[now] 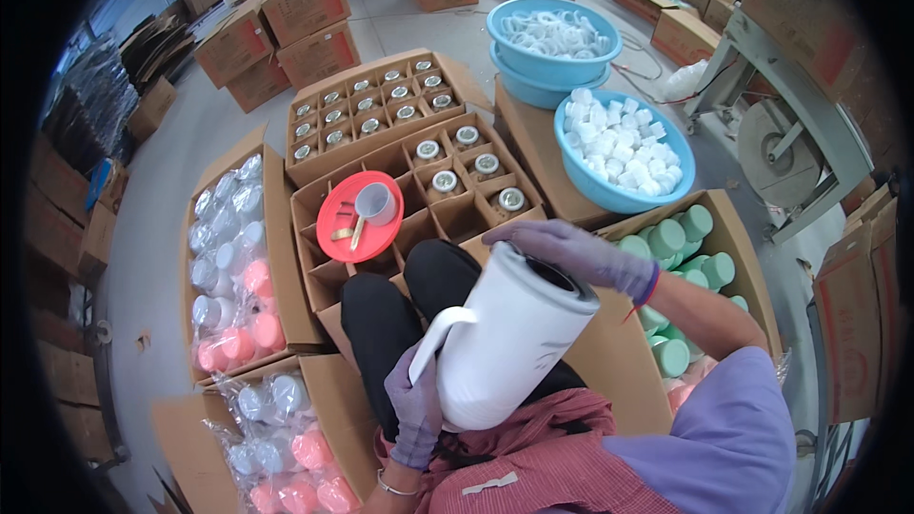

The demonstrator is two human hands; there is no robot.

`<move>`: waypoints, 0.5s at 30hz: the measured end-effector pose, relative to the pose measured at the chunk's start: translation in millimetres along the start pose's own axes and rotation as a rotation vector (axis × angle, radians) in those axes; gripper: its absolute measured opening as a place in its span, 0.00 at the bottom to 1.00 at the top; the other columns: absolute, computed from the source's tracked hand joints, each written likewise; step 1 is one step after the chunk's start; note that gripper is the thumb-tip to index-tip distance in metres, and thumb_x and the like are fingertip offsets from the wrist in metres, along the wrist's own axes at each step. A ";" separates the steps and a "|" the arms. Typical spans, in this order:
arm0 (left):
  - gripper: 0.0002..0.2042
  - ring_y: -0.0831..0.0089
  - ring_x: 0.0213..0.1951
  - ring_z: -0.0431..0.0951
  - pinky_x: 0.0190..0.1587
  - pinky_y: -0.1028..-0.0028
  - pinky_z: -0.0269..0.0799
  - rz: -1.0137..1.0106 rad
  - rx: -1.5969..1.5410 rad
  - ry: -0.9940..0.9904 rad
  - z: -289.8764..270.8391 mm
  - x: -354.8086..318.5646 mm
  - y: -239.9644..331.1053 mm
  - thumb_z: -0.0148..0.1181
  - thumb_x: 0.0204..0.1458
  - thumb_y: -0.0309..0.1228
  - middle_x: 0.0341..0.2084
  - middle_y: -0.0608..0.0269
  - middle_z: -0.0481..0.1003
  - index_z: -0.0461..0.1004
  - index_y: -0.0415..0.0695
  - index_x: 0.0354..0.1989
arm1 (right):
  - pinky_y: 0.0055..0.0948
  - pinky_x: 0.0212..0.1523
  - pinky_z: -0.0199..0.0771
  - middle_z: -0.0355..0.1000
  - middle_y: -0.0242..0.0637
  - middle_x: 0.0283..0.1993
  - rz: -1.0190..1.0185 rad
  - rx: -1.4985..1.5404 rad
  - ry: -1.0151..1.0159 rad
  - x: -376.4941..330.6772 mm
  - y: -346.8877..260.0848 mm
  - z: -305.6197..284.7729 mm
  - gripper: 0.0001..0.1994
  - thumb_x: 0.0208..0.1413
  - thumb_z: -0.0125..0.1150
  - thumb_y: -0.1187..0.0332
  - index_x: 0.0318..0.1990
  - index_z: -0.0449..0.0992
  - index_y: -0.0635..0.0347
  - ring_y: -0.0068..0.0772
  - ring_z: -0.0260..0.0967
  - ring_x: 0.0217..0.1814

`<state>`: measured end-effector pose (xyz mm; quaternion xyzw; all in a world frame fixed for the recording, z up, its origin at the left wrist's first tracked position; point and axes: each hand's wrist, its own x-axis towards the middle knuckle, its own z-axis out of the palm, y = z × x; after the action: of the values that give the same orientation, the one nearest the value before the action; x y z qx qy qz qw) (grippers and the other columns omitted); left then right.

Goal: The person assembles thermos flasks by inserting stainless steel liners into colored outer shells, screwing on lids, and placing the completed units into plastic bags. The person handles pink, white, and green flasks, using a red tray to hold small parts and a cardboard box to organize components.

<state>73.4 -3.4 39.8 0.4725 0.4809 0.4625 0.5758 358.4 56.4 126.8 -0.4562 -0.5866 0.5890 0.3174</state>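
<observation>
Head view showed crinkled bags (228,271) left of a round plastic red tray (381,240). The gloved left hand (416,405) gripped a smooth, tapered white jug (519,343), tilted above the lap (376,324); the flattened right hand (595,255) partly hid its top. Beyond stood a blue basin (581,179).

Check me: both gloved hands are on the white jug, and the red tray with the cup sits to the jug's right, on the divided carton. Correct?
Wrong side: the head view shows the red tray with the cup to the left of the white jug, on the divided carton. Left hand and right hand are both on the jug.
</observation>
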 end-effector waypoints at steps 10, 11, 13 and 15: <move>0.16 0.56 0.48 0.76 0.53 0.66 0.72 0.483 0.715 -0.349 -35.5 24.3 141.7 0.57 0.52 0.19 0.45 0.50 0.76 0.76 0.38 0.51 | 0.26 0.60 0.70 0.75 0.37 0.53 0.009 0.566 0.058 24.8 30.0 81.4 0.19 0.67 0.48 0.64 0.58 0.73 0.67 0.25 0.72 0.56; 0.15 0.56 0.47 0.77 0.52 0.65 0.72 0.412 0.757 -0.429 -27.6 28.3 157.6 0.58 0.53 0.21 0.43 0.51 0.77 0.77 0.40 0.50 | 0.27 0.60 0.70 0.74 0.38 0.53 -0.034 0.602 0.056 27.3 20.6 88.0 0.18 0.67 0.48 0.64 0.57 0.73 0.67 0.26 0.71 0.56; 0.16 0.54 0.49 0.75 0.53 0.63 0.70 0.387 0.984 -0.564 -18.3 39.6 155.2 0.59 0.55 0.25 0.44 0.51 0.75 0.75 0.42 0.53 | 0.27 0.61 0.68 0.73 0.41 0.55 -0.172 0.374 0.101 14.9 4.1 99.6 0.18 0.67 0.48 0.64 0.56 0.73 0.68 0.29 0.71 0.58; 0.15 0.59 0.53 0.73 0.58 0.65 0.67 0.396 0.913 -0.647 -15.3 48.6 137.8 0.55 0.58 0.26 0.47 0.54 0.73 0.73 0.40 0.54 | 0.29 0.65 0.62 0.66 0.47 0.62 -0.279 0.326 0.175 -1.8 5.8 111.0 0.21 0.66 0.47 0.64 0.61 0.68 0.69 0.34 0.65 0.66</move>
<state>52.8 63.5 169.0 0.8701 0.3339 0.1401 0.3345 259.1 9.5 109.8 -0.3626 -0.5114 0.5848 0.5149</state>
